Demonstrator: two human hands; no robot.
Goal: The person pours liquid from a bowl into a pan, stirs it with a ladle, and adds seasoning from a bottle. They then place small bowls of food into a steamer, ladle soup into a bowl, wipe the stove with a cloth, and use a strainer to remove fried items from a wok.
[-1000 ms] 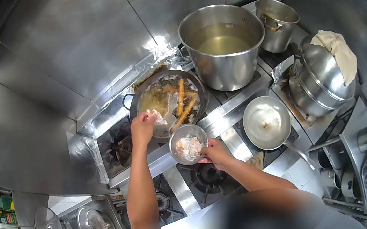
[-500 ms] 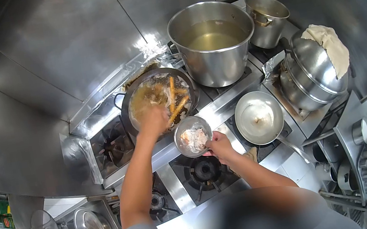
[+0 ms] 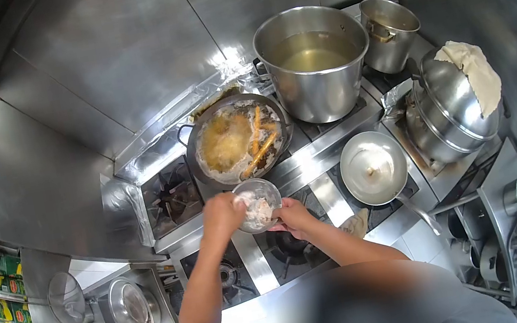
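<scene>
Left hand (image 3: 222, 213) has come back from the wok (image 3: 237, 139) into the bowl (image 3: 257, 193) the right hand (image 3: 292, 214) grips, its hold on the pieces (image 3: 255, 212) unclear.

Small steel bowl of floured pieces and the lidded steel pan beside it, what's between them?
Head view: the right hand gripping the bowl, then a bare steel stove strip.

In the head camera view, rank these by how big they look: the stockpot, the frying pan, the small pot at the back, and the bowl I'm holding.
1. stockpot
2. frying pan, not far behind
3. back pot
4. bowl, smallest even though it is nearest the camera
</scene>
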